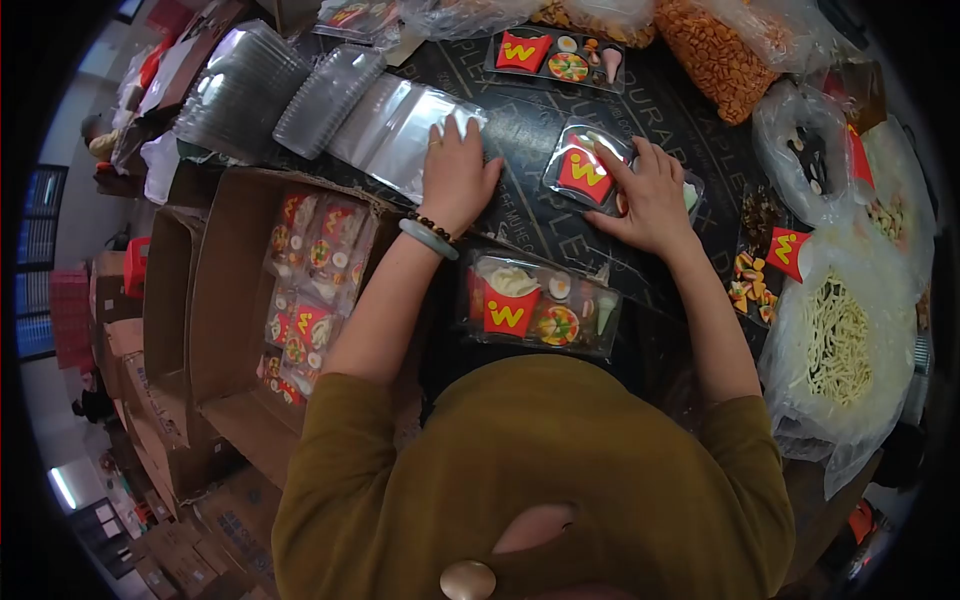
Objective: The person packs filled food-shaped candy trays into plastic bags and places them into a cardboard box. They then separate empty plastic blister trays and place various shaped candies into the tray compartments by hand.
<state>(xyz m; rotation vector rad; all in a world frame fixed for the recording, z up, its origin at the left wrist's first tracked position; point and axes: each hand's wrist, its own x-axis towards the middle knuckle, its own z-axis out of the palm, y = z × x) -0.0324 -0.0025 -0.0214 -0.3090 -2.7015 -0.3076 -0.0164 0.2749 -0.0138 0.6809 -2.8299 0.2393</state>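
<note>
My left hand (460,172) lies with its fingers stretched out on the near end of a stack of clear plastic bags (385,135). My right hand (650,195) grips a clear plastic pack of toy food (585,170), which holds a red fries box with a yellow logo; part of the pack is hidden under the palm. Close to my body lies another pack of toy food (540,305), with a red fries box, a small pizza and an egg showing. A similar pack (555,58) rests at the far side of the black table (510,130).
Stacked clear plastic trays (240,100) stand at the far left. Below them, an open cardboard box (240,330) holds several packs (310,240). Bags of orange pieces (715,60), toy fries (840,340) and black pieces (805,160) line the right, beside loose red fries boxes (788,250).
</note>
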